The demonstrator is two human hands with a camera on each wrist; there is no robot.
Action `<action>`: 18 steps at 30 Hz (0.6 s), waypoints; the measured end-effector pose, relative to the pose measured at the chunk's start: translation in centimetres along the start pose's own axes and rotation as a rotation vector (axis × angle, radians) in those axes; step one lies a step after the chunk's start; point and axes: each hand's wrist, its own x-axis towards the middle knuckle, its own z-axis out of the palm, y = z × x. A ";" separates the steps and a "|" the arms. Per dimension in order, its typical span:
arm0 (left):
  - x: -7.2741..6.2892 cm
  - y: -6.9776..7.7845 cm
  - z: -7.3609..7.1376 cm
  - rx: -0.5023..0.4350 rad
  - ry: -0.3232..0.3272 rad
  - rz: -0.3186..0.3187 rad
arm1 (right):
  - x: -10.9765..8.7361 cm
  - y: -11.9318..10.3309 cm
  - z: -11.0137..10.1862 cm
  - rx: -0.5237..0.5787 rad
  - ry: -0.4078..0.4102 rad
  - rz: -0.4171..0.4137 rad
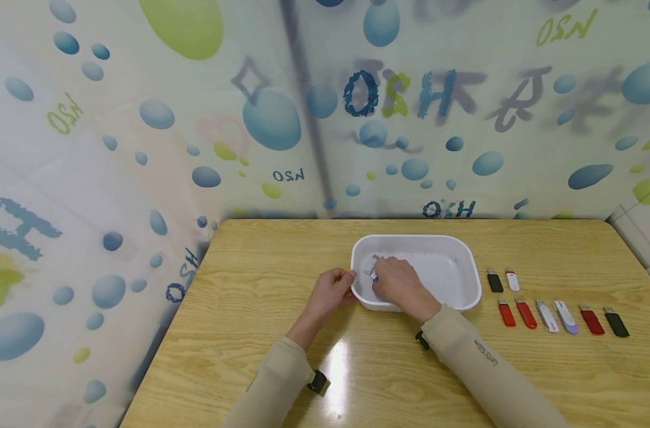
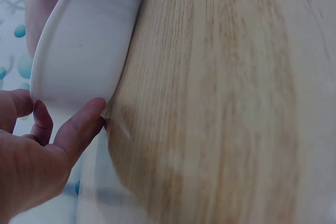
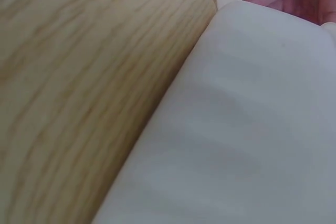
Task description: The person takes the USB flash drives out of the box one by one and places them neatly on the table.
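A white plastic basin (image 1: 453,291) stands on the wooden table. At its left end my left hand (image 1: 330,291) holds the wall; in the left wrist view the left hand (image 2: 47,156) has fingertips at the rim and others low on the outside. My right hand (image 1: 402,285) reaches down inside the basin's left part, fingers curled at a small USB flash drive (image 1: 374,277) with a blue-purple part. Next to those fingers lies another small silvery piece (image 1: 374,258). The right fingertips are mostly hidden. The right wrist view shows mainly the basin's outer wall (image 3: 236,119).
Right of the basin, a black USB drive (image 1: 495,282) and a white-and-red one (image 1: 512,281) lie side by side. A row of several more sits nearer me, from a red drive (image 1: 506,314) to a black one (image 1: 616,323). A patterned curtain (image 1: 271,119) hangs behind the table.
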 end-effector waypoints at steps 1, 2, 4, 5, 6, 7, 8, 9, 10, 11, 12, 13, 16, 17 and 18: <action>0.0 0.0 0.0 -0.001 -0.001 0.000 | -0.1 0.0 0.0 0.000 0.003 -0.001; 0.0 0.0 0.0 -0.004 -0.002 0.001 | -0.1 0.1 -0.1 0.005 0.004 0.004; -0.1 0.1 0.0 -0.009 -0.004 -0.002 | -0.3 0.1 -0.3 0.018 0.005 0.013; -0.1 0.1 0.1 -0.008 -0.005 0.000 | -0.4 0.1 -0.5 0.028 0.004 0.023; -0.1 0.1 0.1 -0.008 -0.005 -0.001 | -0.4 0.1 -0.6 0.040 0.004 0.032; -0.2 0.1 0.1 -0.006 -0.006 0.001 | -0.5 0.1 -0.8 0.049 0.006 0.040; -0.2 0.2 0.1 -0.005 -0.005 0.001 | -0.6 0.1 -1.0 0.061 0.003 0.053; -0.2 0.2 0.1 -0.004 -0.004 0.001 | -0.7 0.1 -1.3 0.070 0.000 0.063; -0.2 0.2 0.1 -0.002 -0.003 0.001 | -0.8 0.1 -1.5 0.079 -0.002 0.073; -0.2 0.1 0.1 0.000 -0.004 0.005 | -0.9 0.1 -1.7 0.088 -0.004 0.084; -0.2 0.1 0.0 -0.002 -0.003 0.005 | -1.0 0.1 -1.9 0.096 -0.005 0.093; -0.2 0.1 0.0 -0.004 -0.004 0.007 | -1.1 0.1 -2.1 0.103 -0.006 0.104; -0.2 0.1 0.0 -0.006 -0.003 0.011 | -1.6 0.2 -2.7 0.124 0.001 0.124; -0.2 0.1 0.0 -0.007 -0.001 0.010 | -1.7 0.3 -2.9 0.126 0.008 0.126; -0.2 0.1 0.1 -0.008 0.002 0.005 | -1.9 0.3 -3.2 0.128 0.017 0.124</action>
